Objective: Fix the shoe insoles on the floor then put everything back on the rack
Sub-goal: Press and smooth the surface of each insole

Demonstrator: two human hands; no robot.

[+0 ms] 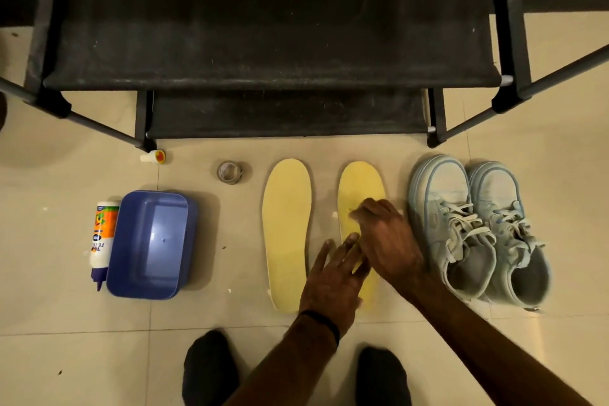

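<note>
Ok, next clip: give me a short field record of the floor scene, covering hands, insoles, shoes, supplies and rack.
left hand: fingers spread flat on the right insole
right hand: over the same insole, fingers bent, blurred; grip unclear
left insole: untouched, flat on the floor
sneakers: pale blue pair, right of the insoles
supplies: glue bottle beside blue tub; tape roll; small tube
shoe rack: nothing visible on its shelves

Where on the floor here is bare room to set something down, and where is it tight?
Bare tile lies between the blue tub and the left insole, below the tape roll. Crowded: both hands over the right insole, hard against the sneakers; the glue bottle hugs the tub.
</note>
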